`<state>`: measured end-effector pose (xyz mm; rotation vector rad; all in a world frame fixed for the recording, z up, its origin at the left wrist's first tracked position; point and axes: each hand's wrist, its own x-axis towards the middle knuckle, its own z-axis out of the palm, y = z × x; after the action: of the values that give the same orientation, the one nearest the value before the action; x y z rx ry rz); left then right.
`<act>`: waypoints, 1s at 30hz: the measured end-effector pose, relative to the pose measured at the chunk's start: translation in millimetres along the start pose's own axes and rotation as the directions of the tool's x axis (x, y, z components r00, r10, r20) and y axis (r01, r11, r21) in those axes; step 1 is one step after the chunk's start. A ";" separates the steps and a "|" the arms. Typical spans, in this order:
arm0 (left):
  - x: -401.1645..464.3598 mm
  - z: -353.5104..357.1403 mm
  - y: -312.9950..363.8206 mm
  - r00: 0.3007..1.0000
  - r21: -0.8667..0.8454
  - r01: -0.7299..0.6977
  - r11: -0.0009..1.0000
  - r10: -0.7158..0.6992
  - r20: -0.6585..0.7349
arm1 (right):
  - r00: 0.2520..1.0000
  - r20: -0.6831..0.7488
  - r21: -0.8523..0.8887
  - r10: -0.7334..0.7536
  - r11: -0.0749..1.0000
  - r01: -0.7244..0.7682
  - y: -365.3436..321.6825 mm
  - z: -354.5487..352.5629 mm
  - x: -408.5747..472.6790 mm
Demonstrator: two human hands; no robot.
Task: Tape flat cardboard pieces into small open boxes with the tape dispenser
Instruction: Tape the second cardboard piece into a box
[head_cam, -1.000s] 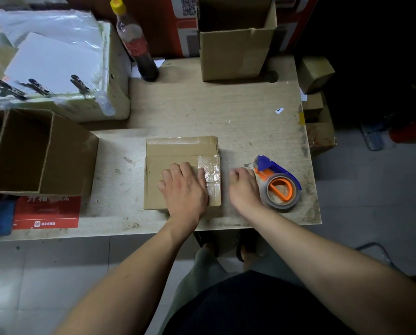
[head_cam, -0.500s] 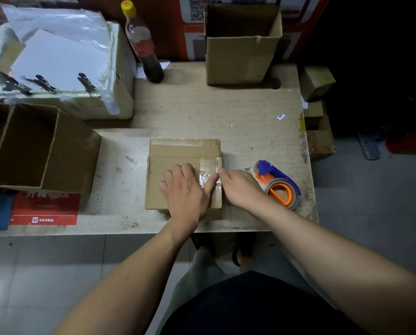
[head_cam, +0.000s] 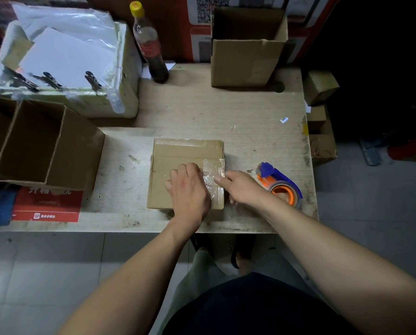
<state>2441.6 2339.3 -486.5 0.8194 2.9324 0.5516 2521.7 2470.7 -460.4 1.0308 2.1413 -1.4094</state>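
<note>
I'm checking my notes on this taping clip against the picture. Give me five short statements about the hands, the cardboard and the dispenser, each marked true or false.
1. The left hand rests on the flat cardboard piece. True.
2. The right hand is gripping the tape dispenser. False: the dispenser lies on the table just right of that hand, which reaches to the cardboard's taped right edge.
3. Clear tape covers the cardboard's right side. True.
4. The bottle with the yellow cap lies on its side. False: it stands upright at the back of the table.
5. The open cardboard box at the back right stands beside the bottle, touching it. False: a clear gap separates them.
</note>
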 end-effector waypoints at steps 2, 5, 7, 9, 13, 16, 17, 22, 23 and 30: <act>0.3 -0.5 -0.2 1.000 -0.016 0.011 1.000 -0.010 0.013 | 0.998 0.062 0.145 -0.003 0.989 -0.006 9.0 -0.9 -2.7; 0.7 -1.7 0.5 0.999 -0.028 0.017 0.999 -0.016 0.031 | 0.998 0.056 0.153 -0.023 0.988 0.014 11.2 -4.8 -10.4; 0.9 -3.5 0.9 0.998 -0.037 0.012 0.999 -0.010 0.054 | 0.999 0.039 0.006 -0.021 1.000 0.021 5.9 -3.5 -14.0; 0.3 -6.5 0.7 0.997 -0.046 0.004 0.999 0.000 0.075 | 0.998 0.063 -0.007 -0.026 1.000 0.026 4.2 -1.6 -14.5; 0.7 -8.3 2.1 0.995 -0.058 0.005 0.998 0.001 0.097 | 0.990 0.131 0.104 -0.059 0.994 0.046 9.3 -12.8 -21.1; 1.3 -6.8 2.0 0.997 -0.067 -0.013 0.998 0.018 0.072 | 0.971 -0.197 -0.124 -0.133 0.986 0.110 29.1 -29.8 -29.5; 1.2 -7.1 2.2 0.998 -0.073 -0.012 0.997 0.016 0.063 | 0.918 -0.345 -0.273 -0.194 0.957 0.100 40.7 -36.5 -30.9; 0.3 -10.4 2.3 0.996 -0.049 -0.014 0.999 0.018 0.084 | 0.917 -0.398 -0.562 0.016 0.786 -0.258 91.3 -70.9 -29.5; 1.2 -12.0 2.7 0.995 -0.035 -0.011 0.999 0.014 0.103 | 0.925 -0.372 -0.553 0.074 0.783 -0.285 97.5 -74.1 -27.4; 4.6 -55.4 33.2 0.952 -0.255 0.074 0.964 0.007 0.305 | 0.934 -0.353 -0.164 0.058 0.979 -0.123 90.3 -87.1 -47.2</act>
<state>2446.4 2350.1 -422.9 0.7440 2.5204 0.7219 2627.3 2552.4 -448.7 1.3676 2.3768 -1.0217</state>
